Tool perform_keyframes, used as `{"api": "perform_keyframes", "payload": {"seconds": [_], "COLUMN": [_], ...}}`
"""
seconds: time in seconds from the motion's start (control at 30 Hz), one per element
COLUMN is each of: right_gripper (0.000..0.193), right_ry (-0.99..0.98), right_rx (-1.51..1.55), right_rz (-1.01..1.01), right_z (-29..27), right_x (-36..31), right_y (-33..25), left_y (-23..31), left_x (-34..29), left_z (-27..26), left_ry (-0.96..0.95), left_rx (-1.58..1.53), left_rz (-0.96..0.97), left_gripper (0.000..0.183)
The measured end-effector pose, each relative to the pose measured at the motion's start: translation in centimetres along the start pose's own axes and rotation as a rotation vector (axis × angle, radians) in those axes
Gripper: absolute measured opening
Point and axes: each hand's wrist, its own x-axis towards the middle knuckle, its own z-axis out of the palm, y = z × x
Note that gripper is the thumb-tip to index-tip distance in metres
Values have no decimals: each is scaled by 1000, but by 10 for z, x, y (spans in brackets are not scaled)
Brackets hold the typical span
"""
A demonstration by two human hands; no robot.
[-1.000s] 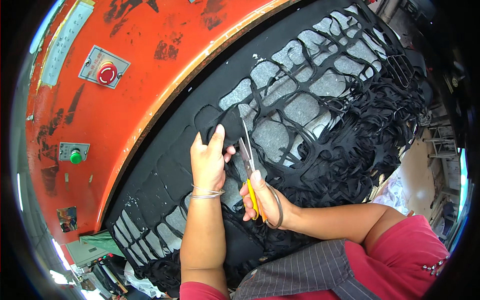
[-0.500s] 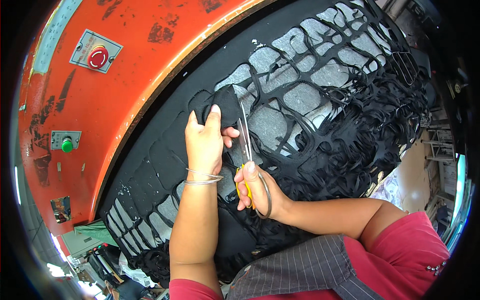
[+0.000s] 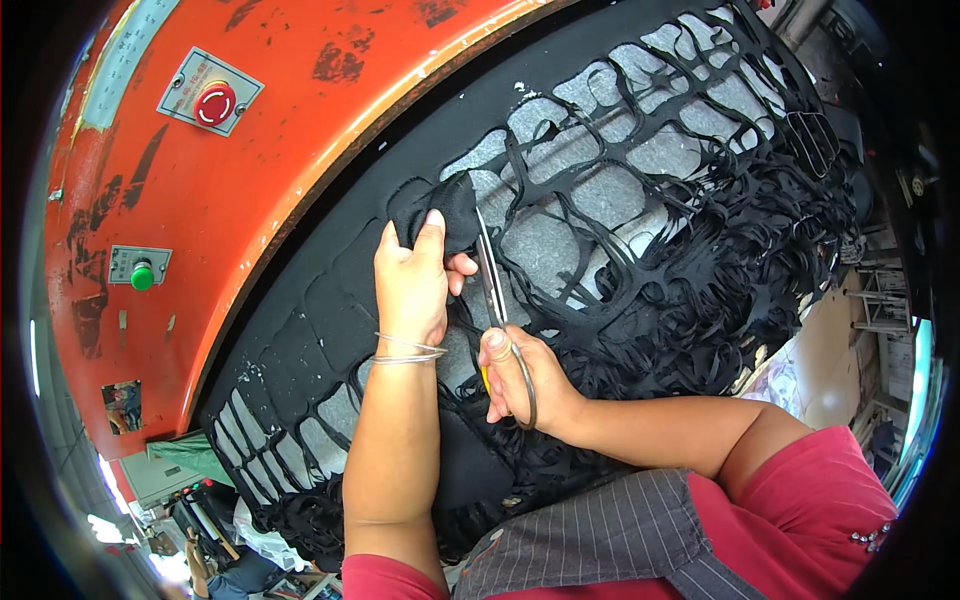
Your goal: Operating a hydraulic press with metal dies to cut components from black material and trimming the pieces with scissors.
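Note:
My left hand, wearing thin bangles, pinches a rounded black fabric piece between thumb and fingers and lifts it off the sheet. In my right hand is a pair of scissors with long metal blades and a partly hidden yellow handle. The blades are together, pointing up along the right edge of the lifted piece; whether the tips touch the fabric I cannot tell. Around both hands lies a black cut sheet with outlined shapes, turning into a net of thin strips over a grey surface.
A heap of tangled black strips spreads to the right. On the left, an orange machine curves along the sheet, bearing a red button and a green button. Another person's arm appears at the lower left.
The scissor blades have come together from slightly apart, and my right fingers have closed, hiding more of the yellow handle. My left hand keeps its hold on the fabric piece.

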Motion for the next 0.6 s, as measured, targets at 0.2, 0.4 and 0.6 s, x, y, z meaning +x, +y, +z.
{"api": "perform_keyframes", "payload": {"seconds": [0.2,0.4,0.6], "right_gripper": [58,64,61], "right_ry": [-51,-64,-18], "right_rx": [36,101,-50], "right_rz": [19,30,-30], "right_z": [-5,-6,-6], "right_x": [0,4,-1], "right_y": [-1,-5,-13], "left_y": [3,4,5], "left_x": [-3,-7,-7], "left_z": [-6,-6,-5], "left_ry": [-8,-21,-8], "left_rx": [-15,-41,-22], "left_rz": [-4,14,12], "left_gripper": [12,13,13]}}
